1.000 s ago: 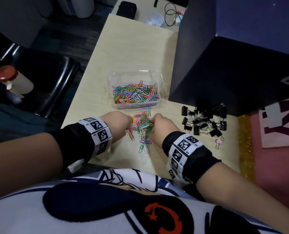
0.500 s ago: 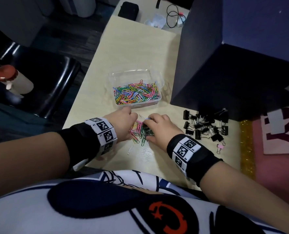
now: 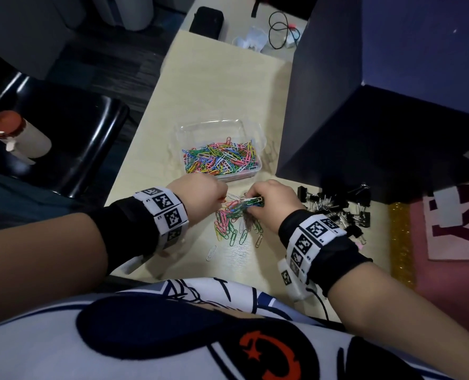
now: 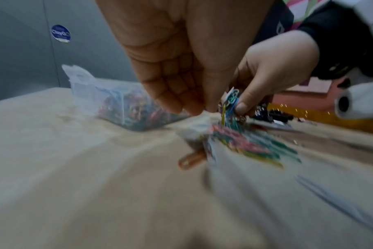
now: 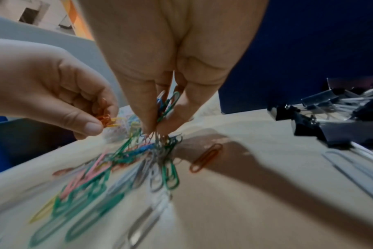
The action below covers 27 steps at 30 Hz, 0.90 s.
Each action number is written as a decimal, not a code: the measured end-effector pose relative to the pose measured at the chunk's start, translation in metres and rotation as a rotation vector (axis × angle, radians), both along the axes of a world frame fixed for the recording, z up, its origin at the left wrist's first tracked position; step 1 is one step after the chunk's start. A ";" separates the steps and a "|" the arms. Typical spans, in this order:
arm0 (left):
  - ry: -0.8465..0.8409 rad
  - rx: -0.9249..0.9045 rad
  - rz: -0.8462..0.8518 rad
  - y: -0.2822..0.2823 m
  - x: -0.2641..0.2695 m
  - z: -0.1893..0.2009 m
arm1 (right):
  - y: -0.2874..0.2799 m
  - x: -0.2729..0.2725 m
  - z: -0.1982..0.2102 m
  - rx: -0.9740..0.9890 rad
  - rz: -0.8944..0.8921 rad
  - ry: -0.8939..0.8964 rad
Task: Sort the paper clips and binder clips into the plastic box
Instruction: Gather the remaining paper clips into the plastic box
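Observation:
A clear plastic box [image 3: 251,138] on the pale table holds many coloured paper clips [image 3: 219,159]. Just in front of it a loose pile of paper clips [image 3: 232,224] lies on the table. My right hand [image 3: 258,200] pinches a bunch of clips [image 5: 167,104] and lifts it off the pile. My left hand [image 3: 215,192] pinches a few orange clips [image 5: 105,118] beside it. Black binder clips [image 3: 335,204] lie in a heap to the right.
A tall dark blue box [image 3: 378,105] stands right of the plastic box. A black chair [image 3: 71,144] with a bottle [image 3: 14,135] is at the left. A cable [image 3: 281,28] and a black pouch [image 3: 207,21] lie at the table's far end.
Both hands closed in on the pile, then rose from it with clips pinched between the fingers. The pile has been pulled together and thinned.

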<state>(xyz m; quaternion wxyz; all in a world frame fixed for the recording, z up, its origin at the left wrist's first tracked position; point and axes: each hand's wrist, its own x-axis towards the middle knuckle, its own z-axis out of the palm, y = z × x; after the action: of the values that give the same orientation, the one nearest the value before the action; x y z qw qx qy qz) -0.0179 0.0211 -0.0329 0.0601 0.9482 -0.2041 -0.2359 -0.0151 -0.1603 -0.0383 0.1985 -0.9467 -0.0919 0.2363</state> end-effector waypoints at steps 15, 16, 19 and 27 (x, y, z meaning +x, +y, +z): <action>-0.297 -0.222 0.245 0.028 0.016 0.013 | 0.033 0.040 0.013 0.302 -0.204 -0.164; -0.318 -0.215 0.209 0.027 0.014 0.011 | 0.034 0.041 0.012 0.277 -0.197 -0.139; -0.329 -0.145 0.027 0.023 0.009 0.003 | 0.031 0.040 0.012 0.183 -0.180 -0.186; -0.297 0.050 -0.011 0.030 0.007 -0.004 | 0.011 0.024 0.003 -0.060 0.173 -0.152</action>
<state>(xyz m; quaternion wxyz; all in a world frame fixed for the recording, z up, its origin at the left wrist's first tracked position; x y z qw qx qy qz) -0.0110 0.0509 -0.0366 0.0042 0.9728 -0.2098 -0.0984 0.0087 -0.1490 -0.0352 0.1413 -0.9560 -0.1807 0.1828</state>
